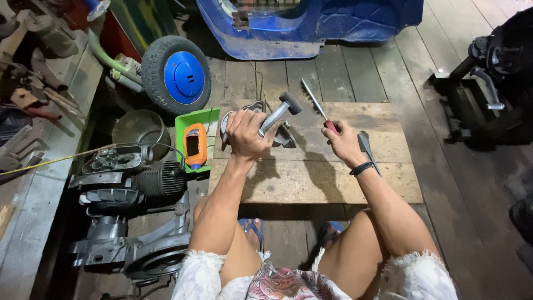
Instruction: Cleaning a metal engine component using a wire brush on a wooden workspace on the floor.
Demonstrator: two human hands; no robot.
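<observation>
— What have you got in your hands?

— My left hand (244,135) is closed around a grey metal part (273,116), a shaft with a dark block at its end. My right hand (341,141) is closed on the red handle of a screwdriver (317,105).

— Which way does the part point?

— Its long axis runs on a slant, from my fist up and to the right, away from me. The dark end sits highest and farthest from my body. The lower end is hidden in my grip, and a round metal piece shows behind my knuckles; I can't tell whether it's joined to the shaft.

— And the screwdriver?

— Its blade slants up and to the left, away from me, so the two tips lean toward each other but stay apart.

— Where is all this?

— Both are held above a wooden board (311,178) lying on the plank floor in front of my knees. A second grey tool (366,147) lies on the board just beside my right wrist. To my left sit a green tray (183,125) with an orange meter (195,145), an engine (133,178), and a wheel (176,75) with a blue hub
</observation>
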